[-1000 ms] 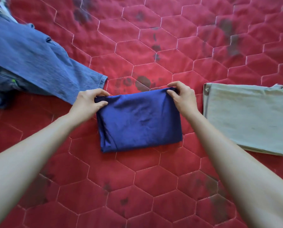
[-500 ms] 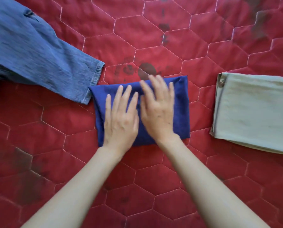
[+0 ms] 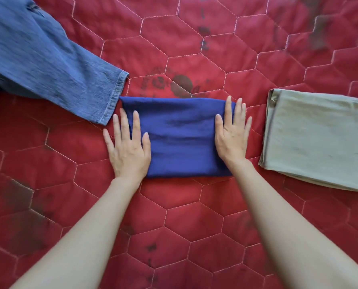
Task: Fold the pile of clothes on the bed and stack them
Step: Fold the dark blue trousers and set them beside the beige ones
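A folded dark blue garment lies flat in the middle of the red quilted bed. My left hand presses on its left edge with straight, spread fingers, partly on the quilt. My right hand lies flat on its right edge, fingers straight. To the right sits a folded grey-green garment, apart from the blue one. An unfolded pair of blue jeans stretches in from the upper left, its leg hem almost touching the blue garment's far left corner.
The red quilt has hexagon stitching and dark printed patches. Bare quilt spreads beyond the garments and in front of them, under my forearms.
My hands let go of the blue garment's far corners, pressed flat on its middle, then slid apart to its left and right edges. The view has moved closer.
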The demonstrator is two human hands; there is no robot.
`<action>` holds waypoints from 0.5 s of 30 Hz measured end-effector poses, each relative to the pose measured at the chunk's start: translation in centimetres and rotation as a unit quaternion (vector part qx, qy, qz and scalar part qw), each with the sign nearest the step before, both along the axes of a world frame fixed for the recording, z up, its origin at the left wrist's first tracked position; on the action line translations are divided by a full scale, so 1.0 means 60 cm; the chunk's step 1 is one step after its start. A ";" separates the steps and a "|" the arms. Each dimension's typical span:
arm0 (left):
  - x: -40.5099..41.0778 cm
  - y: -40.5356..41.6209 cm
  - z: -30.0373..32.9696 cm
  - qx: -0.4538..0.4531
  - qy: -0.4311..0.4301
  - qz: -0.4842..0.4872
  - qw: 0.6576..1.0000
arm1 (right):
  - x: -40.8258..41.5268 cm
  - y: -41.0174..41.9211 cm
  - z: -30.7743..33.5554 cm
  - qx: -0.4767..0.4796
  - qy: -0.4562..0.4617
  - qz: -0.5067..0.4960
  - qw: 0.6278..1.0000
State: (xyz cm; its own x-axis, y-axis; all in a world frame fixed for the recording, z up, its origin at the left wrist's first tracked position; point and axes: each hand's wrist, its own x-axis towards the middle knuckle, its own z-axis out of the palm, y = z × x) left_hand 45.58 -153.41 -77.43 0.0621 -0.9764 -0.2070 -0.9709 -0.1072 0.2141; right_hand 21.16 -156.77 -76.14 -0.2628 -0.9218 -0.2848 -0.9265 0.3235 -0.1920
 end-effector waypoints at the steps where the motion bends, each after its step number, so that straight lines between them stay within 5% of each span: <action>1: -0.002 -0.002 0.008 -0.001 -0.004 0.004 1.000 | -0.003 -0.002 0.006 -0.004 -0.008 0.012 1.000; 8: -0.056 -0.049 0.060 -0.173 0.000 -0.146 0.974 | 0.043 -0.007 0.044 -0.121 0.050 0.127 0.983; 15: -0.064 -0.071 0.005 -0.028 -0.002 -0.164 0.986 | 0.090 -0.018 -0.002 -0.038 0.103 0.369 0.923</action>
State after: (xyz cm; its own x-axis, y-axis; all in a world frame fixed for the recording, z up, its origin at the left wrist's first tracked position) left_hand 41.76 -157.65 -77.15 -0.2574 -0.9543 -0.1520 -0.9525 0.2241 0.2060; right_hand 26.53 -157.83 -76.27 0.4029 -0.8869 -0.2259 -0.9088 -0.4170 0.0163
